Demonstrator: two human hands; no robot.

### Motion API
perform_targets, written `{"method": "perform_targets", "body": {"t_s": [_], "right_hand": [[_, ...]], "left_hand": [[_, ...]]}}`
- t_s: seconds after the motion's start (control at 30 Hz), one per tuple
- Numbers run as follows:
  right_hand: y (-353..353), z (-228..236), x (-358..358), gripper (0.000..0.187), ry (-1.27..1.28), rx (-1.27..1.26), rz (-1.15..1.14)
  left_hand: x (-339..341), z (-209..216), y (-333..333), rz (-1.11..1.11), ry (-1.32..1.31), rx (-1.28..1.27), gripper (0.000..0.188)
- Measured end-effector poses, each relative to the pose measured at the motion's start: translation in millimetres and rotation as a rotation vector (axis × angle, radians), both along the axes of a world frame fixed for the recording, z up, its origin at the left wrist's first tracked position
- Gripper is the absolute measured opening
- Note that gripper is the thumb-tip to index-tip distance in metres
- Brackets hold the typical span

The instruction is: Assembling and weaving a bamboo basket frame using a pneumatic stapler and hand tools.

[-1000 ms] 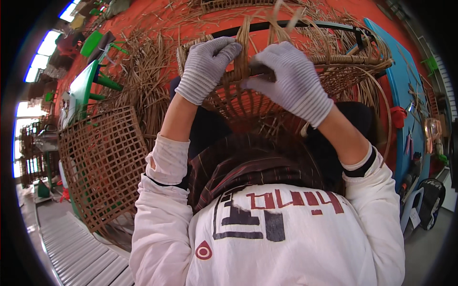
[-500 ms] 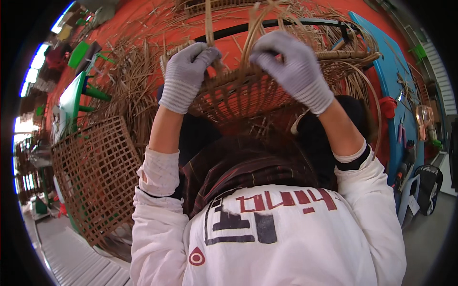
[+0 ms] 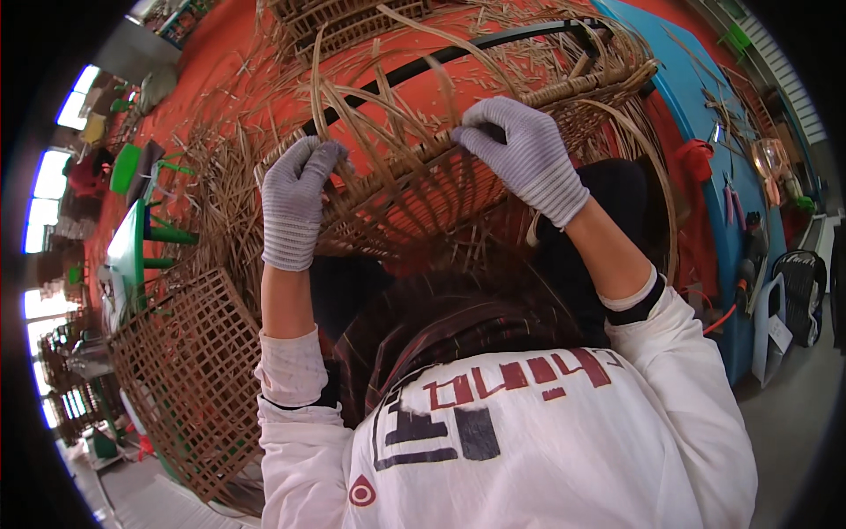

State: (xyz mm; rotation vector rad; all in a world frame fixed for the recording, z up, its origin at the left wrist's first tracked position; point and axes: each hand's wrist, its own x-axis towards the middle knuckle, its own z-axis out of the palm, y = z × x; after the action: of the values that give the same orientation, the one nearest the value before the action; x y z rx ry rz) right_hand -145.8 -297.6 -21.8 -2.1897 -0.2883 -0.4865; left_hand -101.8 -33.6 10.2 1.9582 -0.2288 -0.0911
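Note:
A half-woven brown wicker basket (image 3: 414, 207) lies across my lap, with loose strips (image 3: 379, 150) standing up from its rim. My left hand (image 3: 295, 198), in a grey striped glove, is closed at the rim's left end, pinching the foot of an upright strip; its fingertips are partly hidden. Farther right, my gloved right hand (image 3: 524, 159) is closed just above the rim, thumb against fingers, where a motion-blurred strip (image 3: 443, 84) meets the fingertips. Behind the rim curves a black bar (image 3: 458, 48).
Cut strips (image 3: 225, 167) litter the red floor (image 3: 207, 66). An open-weave panel (image 3: 189, 370) leans at my left near a green stool (image 3: 132, 242). A blue board (image 3: 696, 97) with pliers (image 3: 733, 203) stands at right. Another basket (image 3: 352, 31) sits ahead.
The basket and both hands have shifted left and tilted in view. The right hand has come down closer to the rim, and more strips show between the hands.

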Motion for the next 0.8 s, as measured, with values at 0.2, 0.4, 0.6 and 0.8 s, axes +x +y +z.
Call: {"method": "perform_targets", "body": {"t_s": [0.2,0.4,0.6,0.8], "right_hand": [[-46.3,-12.6,11.3,0.016,0.013,0.147,-0.136],[-2.6,26.7,-7.1,0.023,-0.305,-0.114,-0.131],[19.2,7.4,11.3,0.024,-0.038,-0.117,-0.040],[10.6,22.3,4.3,0.026,-0.213,-0.092,-0.323]], "left_hand": [[1.7,-1.1,1.2,-0.010,-0.018,-0.038,0.022],[4.0,-3.7,0.9,-0.015,-0.004,-0.072,0.021],[0.4,-0.3,-5.0,-0.044,-0.058,-0.104,0.021],[1.4,-1.3,0.6,0.005,-0.047,-0.072,0.020]]}}
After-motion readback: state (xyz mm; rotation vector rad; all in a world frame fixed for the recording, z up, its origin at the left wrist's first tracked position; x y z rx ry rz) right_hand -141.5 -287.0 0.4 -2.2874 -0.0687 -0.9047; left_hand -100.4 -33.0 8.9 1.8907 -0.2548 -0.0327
